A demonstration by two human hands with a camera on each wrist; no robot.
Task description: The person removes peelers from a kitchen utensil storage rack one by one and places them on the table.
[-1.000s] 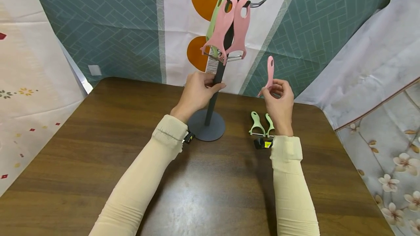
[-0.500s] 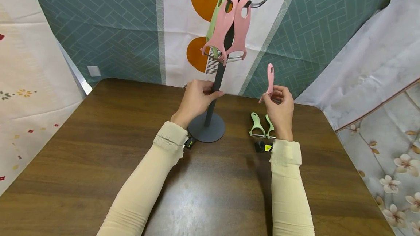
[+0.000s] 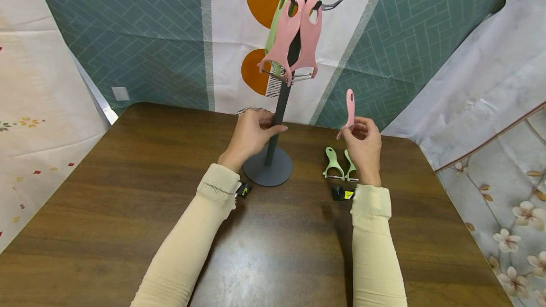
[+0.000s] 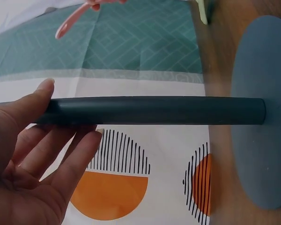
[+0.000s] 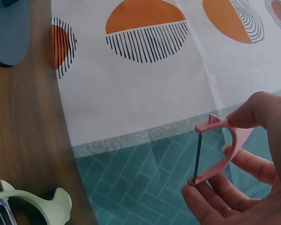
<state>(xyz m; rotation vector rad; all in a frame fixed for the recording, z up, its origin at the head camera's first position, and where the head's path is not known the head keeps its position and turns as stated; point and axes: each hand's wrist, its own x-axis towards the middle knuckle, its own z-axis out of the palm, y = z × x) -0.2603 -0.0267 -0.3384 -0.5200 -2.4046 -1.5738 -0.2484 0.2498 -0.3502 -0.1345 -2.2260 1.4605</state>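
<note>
My left hand (image 3: 250,135) holds the dark grey pole of a hook stand (image 3: 280,103) between thumb and fingers, a little above its round base. To the right, my right hand (image 3: 364,145) pinches a pink peeler (image 3: 350,108) by its head, with the handle pointing up. The right wrist view shows that peeler's blade (image 5: 197,157) and the fingers around its forked end. Two pink peelers, one on the left (image 3: 286,37) and one on the right (image 3: 310,37), hang from the stand's hooks. A green peeler (image 3: 273,37) hangs partly behind them.
Two green peelers, a left one (image 3: 332,162) and a right one (image 3: 350,167), lie on the brown wooden table (image 3: 128,193) below my right hand. Bare hooks (image 3: 332,5) stick out at the stand's top right. A patterned cloth (image 3: 162,37) hangs behind the table.
My right hand has come down slightly with the pink peeler. The left hand has slid a little lower along the pole. The hanging peelers stay on their hooks.
</note>
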